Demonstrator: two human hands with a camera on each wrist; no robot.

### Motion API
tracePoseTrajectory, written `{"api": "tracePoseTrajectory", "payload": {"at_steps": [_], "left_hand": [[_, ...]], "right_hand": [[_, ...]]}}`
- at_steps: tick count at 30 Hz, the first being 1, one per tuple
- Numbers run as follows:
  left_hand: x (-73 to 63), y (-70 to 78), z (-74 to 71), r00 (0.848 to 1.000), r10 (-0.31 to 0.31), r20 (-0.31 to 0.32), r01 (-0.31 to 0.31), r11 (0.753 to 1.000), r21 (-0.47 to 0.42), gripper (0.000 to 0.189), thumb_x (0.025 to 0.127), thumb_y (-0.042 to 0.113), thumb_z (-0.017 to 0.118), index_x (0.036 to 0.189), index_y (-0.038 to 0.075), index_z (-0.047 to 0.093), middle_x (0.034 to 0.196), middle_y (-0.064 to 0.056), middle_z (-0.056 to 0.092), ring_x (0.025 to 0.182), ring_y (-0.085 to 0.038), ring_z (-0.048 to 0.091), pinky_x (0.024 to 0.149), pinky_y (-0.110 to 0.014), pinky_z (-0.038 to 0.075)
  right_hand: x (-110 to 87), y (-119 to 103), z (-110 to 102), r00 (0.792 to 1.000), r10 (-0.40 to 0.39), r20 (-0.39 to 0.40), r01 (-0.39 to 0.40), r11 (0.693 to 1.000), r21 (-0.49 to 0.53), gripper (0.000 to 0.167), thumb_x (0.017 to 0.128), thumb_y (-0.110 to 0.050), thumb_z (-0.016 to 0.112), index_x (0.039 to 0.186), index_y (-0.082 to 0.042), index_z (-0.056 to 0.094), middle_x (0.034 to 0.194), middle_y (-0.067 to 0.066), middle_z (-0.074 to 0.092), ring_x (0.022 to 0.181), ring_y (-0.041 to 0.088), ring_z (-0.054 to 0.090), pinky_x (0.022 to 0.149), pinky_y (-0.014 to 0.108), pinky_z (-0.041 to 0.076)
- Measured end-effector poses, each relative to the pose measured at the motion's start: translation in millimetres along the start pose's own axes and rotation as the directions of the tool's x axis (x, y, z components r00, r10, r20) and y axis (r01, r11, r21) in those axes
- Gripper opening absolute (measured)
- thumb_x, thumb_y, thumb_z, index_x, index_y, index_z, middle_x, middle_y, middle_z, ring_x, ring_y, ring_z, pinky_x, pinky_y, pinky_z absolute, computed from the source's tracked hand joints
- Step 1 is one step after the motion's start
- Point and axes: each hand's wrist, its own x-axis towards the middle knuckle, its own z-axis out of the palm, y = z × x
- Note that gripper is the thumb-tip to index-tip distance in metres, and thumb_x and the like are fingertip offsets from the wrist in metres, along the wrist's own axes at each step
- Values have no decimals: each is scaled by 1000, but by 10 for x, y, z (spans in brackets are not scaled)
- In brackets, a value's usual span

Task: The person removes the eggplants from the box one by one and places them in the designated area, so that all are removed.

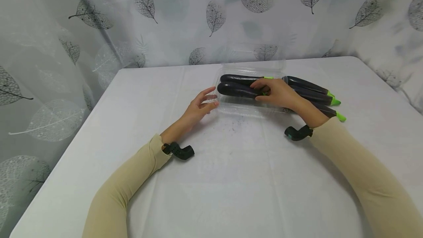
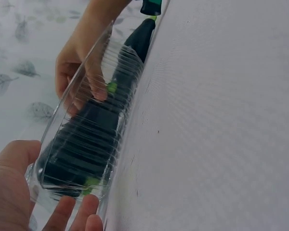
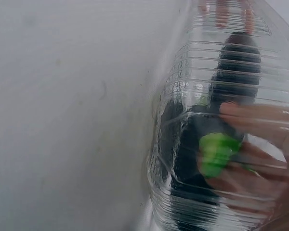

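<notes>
while the left hand (image 1: 196,109) rests loosely spread at the left end of the box (image 1: 232,100), likely to steady it, the right hand (image 1: 278,93) pinches the nearer eggplant (image 1: 236,89) inside near its stem, seemingly for control.

Two glossy dark eggplants (image 1: 236,89), perhaps more, in a clear tray (image 1: 242,108)

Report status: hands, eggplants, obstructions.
Right hand gripping front eggplant inside clear container. Left hand open at container's left end. Three more eggplants to its right. No obstruction seen.
</notes>
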Motion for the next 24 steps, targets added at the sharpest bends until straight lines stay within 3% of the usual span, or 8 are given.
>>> {"api": "tracePoseTrajectory", "payload": {"at_steps": [11, 24], "left_hand": [[-5, -3, -15, 1000, -6, 0, 6, 1000, -8, 59, 97, 17, 61, 150, 26, 38, 143, -8, 49, 119, -27, 56, 90, -34, 41], [-10, -5, -21, 1000, -1, 6, 1, 1000, -8, 58, 97, 17, 61, 150, 25, 38, 142, -8, 50, 117, -27, 57, 87, -31, 42]], "right_hand": [[-32, -30, -22, 1000, -3, -13, 4, 998, 69, 40, 87, -3, 72, 125, 0, 61, 118, 20, 64, 104, 34, 63, 86, 43, 52], [-102, -8, -86, 998, -12, -67, 15, 999, 46, 40, 87, -5, 73, 126, -3, 62, 120, 16, 65, 103, 32, 65, 85, 42, 53]]}}
